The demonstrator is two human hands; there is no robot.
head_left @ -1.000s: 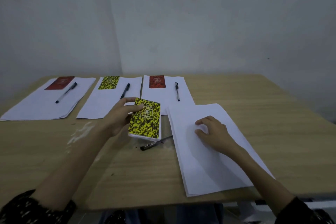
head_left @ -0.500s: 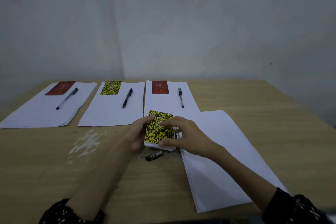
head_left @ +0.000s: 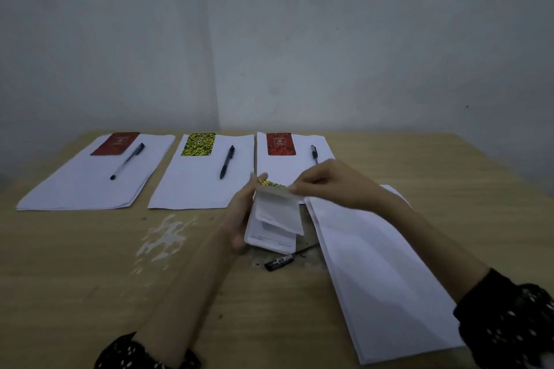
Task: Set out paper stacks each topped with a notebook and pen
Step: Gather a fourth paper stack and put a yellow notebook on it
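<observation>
A yellow-and-black notebook (head_left: 274, 213) is held above the table's middle with its cover and some pages lifted, white pages showing. My left hand (head_left: 242, 216) grips its left edge. My right hand (head_left: 326, 183) pinches the lifted pages at the top. A loose paper stack (head_left: 380, 272) lies at an angle to the right, bare on top. A black pen (head_left: 280, 262) lies on the table just below the notebook. Three paper stacks at the back each carry a notebook and pen: red (head_left: 115, 144), yellow (head_left: 198, 144), red (head_left: 280, 144).
The wooden table (head_left: 90, 263) has a whitish scuffed patch (head_left: 165, 237) left of centre. A grey wall rises right behind the back stacks. My dark patterned sleeves show at the lower corners.
My right hand left the loose paper stack, came to the notebook and lifted its cover and pages. The notebook, shut before, is now open in both hands.
</observation>
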